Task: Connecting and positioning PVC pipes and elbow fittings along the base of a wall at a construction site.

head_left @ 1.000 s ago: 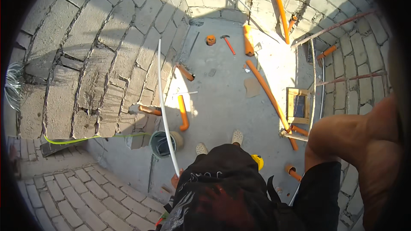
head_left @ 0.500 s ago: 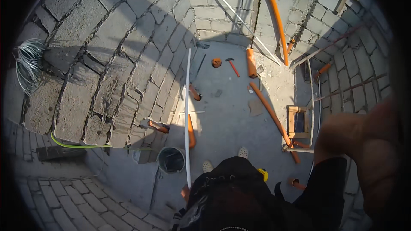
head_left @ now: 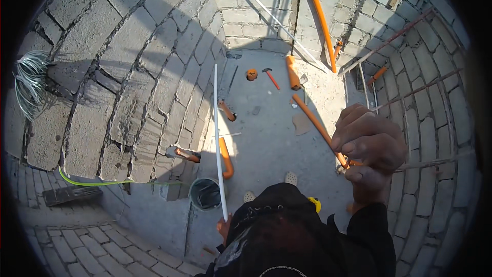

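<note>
My left hand (head_left: pixel 224 227), low in the view beside my dark clothing, is closed around the lower end of a long thin white pipe (head_left: pixel 218 138). The pipe rises away from me, its upper end near the block wall on the left. Part of that hand is hidden by my clothing. Raised at the right, my right hand (head_left: pixel 371 149) is curled with its fingers bent in toward the thumb; nothing shows in it. Behind it, it partly covers an orange pipe (head_left: pixel 313 123) lying on the floor.
A bucket (head_left: pixel 205 194) stands left of my feet, near a bent orange pipe (head_left: pixel 225 159). Ahead lie a hammer (head_left: pixel 272 79) and another orange pipe (head_left: pixel 292 73). A tall orange pipe (head_left: pixel 320 18) leans at the far wall. Wires (head_left: pixel 32 83) hang at the left.
My right hand has come inward from the right edge, now in front of the floor pipe and the wooden frame. My left hand still grips the white pipe; the view has shifted slightly.
</note>
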Action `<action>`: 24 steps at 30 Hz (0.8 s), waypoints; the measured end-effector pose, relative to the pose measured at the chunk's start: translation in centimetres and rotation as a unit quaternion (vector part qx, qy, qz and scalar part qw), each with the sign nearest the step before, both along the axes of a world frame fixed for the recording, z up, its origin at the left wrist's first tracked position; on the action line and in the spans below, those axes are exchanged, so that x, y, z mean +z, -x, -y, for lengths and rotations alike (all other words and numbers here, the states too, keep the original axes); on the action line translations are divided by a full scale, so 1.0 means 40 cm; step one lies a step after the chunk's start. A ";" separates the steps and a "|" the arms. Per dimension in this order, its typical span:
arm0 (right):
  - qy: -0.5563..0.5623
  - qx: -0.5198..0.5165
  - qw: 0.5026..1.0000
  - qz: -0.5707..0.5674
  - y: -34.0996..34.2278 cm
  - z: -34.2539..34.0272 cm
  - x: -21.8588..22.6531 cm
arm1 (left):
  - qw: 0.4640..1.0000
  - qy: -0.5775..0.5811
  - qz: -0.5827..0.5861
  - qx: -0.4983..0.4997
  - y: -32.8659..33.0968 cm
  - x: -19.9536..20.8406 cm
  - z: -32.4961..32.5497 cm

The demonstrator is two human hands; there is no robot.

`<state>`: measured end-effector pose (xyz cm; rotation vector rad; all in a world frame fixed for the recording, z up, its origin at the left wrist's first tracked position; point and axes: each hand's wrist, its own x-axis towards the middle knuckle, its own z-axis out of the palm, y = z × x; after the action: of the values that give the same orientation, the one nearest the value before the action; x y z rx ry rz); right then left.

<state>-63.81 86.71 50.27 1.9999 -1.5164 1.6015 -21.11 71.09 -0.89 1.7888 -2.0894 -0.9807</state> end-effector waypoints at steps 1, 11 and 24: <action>-0.044 0.013 0.998 0.036 0.001 -0.018 -0.038 | 1.000 0.007 -0.007 -0.005 0.003 0.001 0.000; -0.271 -0.274 0.813 0.436 0.136 -0.248 -0.562 | 0.996 -0.016 0.083 0.032 0.131 0.109 0.057; -0.571 -0.123 0.713 0.388 0.243 -0.249 -1.057 | 0.995 0.047 0.047 0.067 0.395 0.166 0.216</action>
<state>-73.53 96.65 7.98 1.1637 -3.5896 1.5669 -36.89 62.45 5.74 1.9328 -2.0009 -0.7639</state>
